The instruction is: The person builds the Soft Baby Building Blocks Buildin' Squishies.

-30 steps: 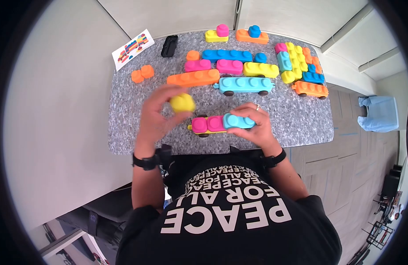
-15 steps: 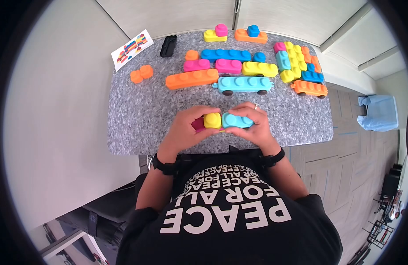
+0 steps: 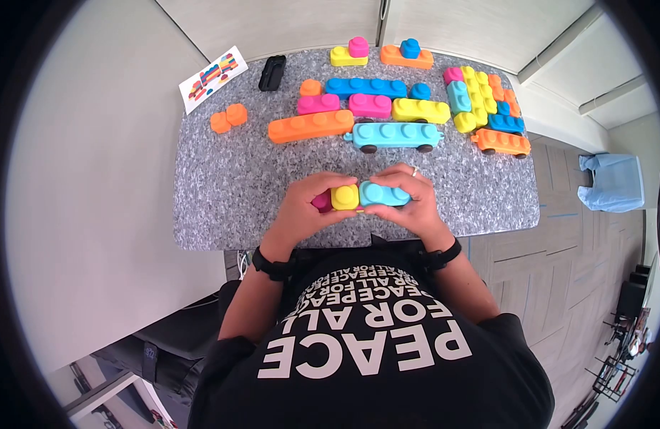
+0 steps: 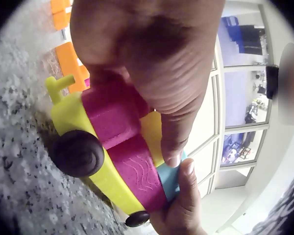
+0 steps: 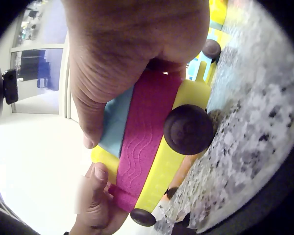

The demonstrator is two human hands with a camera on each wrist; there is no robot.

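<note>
In the head view, my left hand (image 3: 301,209) pinches a small yellow block (image 3: 345,196) on top of magenta blocks (image 3: 320,201). Right beside it, my right hand (image 3: 414,204) grips a light blue two-stud block (image 3: 384,194). The left wrist view shows the magenta layer (image 4: 139,171) seated on a yellow wheeled base (image 4: 108,181) with dark wheels (image 4: 78,153). From the right wrist view, the light blue block (image 5: 116,120) lies on the magenta block (image 5: 146,132), and the yellow block (image 5: 107,160) meets its end.
Behind the hands stand a light blue wheeled base (image 3: 394,135) and an orange bar (image 3: 310,126). An orange wheeled base (image 3: 502,142) and yellow blocks (image 3: 480,100) are at right. Two orange blocks (image 3: 228,119), a picture card (image 3: 213,79) and a black case (image 3: 272,73) lie at left.
My left hand has brought the yellow block down and rightward onto the magenta blocks, beside the light blue one. My right hand has kept its grip, nearly in place.
</note>
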